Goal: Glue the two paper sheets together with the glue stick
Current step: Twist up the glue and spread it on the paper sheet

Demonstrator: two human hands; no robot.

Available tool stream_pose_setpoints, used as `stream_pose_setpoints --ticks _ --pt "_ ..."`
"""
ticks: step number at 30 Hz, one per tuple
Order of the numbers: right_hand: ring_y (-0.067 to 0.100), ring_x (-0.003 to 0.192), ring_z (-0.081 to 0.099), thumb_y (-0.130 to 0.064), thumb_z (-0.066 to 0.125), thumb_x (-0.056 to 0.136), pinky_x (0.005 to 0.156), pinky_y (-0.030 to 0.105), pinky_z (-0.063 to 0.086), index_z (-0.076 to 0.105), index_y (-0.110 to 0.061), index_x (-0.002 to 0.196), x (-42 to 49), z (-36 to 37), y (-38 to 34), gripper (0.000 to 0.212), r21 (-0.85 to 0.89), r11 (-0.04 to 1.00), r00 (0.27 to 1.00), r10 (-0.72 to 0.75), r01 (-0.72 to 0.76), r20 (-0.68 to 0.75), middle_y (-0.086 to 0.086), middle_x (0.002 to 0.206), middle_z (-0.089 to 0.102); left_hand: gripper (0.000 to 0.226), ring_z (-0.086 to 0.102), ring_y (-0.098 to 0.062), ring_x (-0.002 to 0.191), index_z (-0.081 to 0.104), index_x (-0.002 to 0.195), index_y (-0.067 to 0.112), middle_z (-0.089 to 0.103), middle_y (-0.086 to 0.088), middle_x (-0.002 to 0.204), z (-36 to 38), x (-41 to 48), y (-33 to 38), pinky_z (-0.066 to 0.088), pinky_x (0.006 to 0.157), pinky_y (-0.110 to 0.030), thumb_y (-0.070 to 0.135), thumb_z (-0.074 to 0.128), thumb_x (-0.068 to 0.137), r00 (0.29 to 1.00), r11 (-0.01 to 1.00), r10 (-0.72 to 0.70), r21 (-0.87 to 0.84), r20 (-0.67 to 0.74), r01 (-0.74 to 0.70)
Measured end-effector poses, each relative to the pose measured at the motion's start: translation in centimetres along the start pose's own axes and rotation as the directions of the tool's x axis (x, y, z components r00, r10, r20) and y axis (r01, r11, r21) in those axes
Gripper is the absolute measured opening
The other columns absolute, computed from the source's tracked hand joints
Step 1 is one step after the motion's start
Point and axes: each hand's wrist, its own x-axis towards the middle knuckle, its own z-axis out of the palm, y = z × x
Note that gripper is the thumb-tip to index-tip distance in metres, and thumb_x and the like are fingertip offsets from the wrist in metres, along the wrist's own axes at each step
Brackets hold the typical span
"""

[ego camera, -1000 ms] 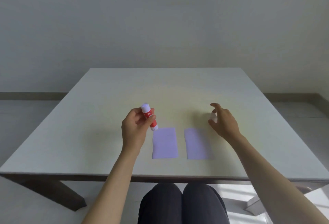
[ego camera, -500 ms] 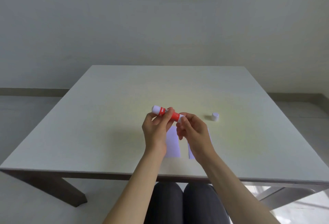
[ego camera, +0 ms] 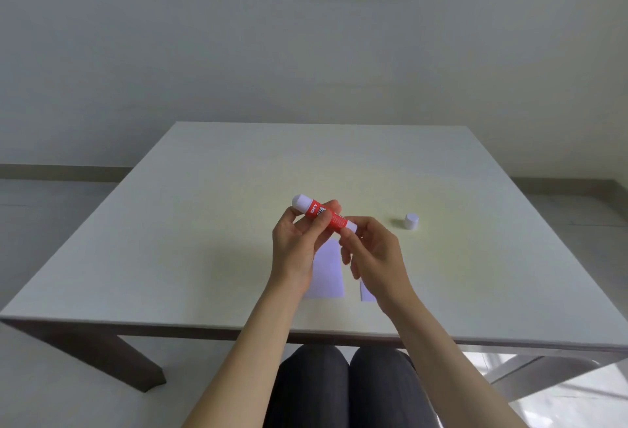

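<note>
Red plastic glue stick (ego camera: 324,216), frame centre: left hand (ego camera: 296,251) is gripping the barrel, right hand (ego camera: 373,254) pinching its base. Cap (ego camera: 411,221) off; likely winding glue out. Next: rubbing the pale paper sheets (ego camera: 327,271) lying beneath on the desk (ego camera: 204,223).

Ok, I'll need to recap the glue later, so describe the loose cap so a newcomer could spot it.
On the pale table, look right of the hands. The cap stands alone there, a small white cylinder, unlike the flat paper sheets.
</note>
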Motion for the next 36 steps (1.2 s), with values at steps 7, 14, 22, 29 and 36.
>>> stream_pose_setpoints --ticks 7,14,22,29,36 --pt "0.009 0.031 0.020 -0.050 0.039 0.095 0.031 0.014 0.017 0.045 -0.014 0.046 0.6 -0.4 -0.3 0.061 0.359 0.683 0.767 0.608 -0.636 0.202 -0.004 0.041 0.030 0.018 0.069 -0.017 0.104 0.055 0.099 0.010 0.076 -0.003 0.101 -0.3 -0.5 -0.3 0.055 0.090 -0.027 -0.002 0.059 0.087 0.992 0.997 -0.037 0.064 0.122 0.030" --pt "0.013 0.045 0.054 -0.027 0.053 0.094 0.043 0.019 0.039 0.063 -0.005 0.097 0.0 -0.1 -0.7 0.024 0.094 0.989 0.990 0.108 -0.116 0.089 -0.001 0.057 0.063 0.011 0.071 -0.019 0.096 0.059 0.093 0.011 0.076 -0.002 0.099 -0.2 0.1 0.5 0.057 0.083 -0.030 0.005 0.063 0.086 0.997 0.999 0.011 0.030 0.070 -0.013" --pt "0.009 0.028 0.013 -0.046 0.041 0.091 0.034 0.018 0.014 0.030 -0.021 0.046 0.2 -0.4 -0.6 0.053 0.406 0.562 0.693 0.591 -0.721 0.412 -0.008 0.035 0.020 0.021 0.065 -0.017 0.112 0.070 0.086 0.028 0.073 -0.002 0.110 -0.7 -0.3 0.6 0.054 0.086 -0.025 0.009 0.063 0.083 0.961 0.996 -0.027 0.084 0.276 0.004" --pt "0.017 0.040 0.036 -0.053 0.034 0.094 0.037 0.021 0.032 0.064 -0.015 0.053 0.1 0.0 -0.2 0.064 0.319 0.780 0.839 0.458 -0.538 0.293 0.005 0.050 0.052 0.018 0.062 -0.012 0.114 0.062 0.104 0.017 0.069 0.002 0.120 -1.3 0.2 1.0 0.050 0.088 -0.020 0.013 0.057 0.087 0.927 0.987 -0.046 0.160 0.371 -0.015" --pt "0.013 0.048 0.044 -0.037 0.056 0.086 0.045 0.019 0.036 0.071 -0.018 0.101 1.1 -1.1 -0.1 0.029 0.311 0.915 0.946 0.173 -0.258 0.276 -0.003 0.062 0.050 0.053 0.023 0.005 0.140 0.040 0.138 0.036 0.034 0.025 0.147 -4.7 0.6 2.2 0.022 0.115 -0.021 0.026 0.059 0.089 0.902 0.740 -0.133 0.647 0.410 -0.185"
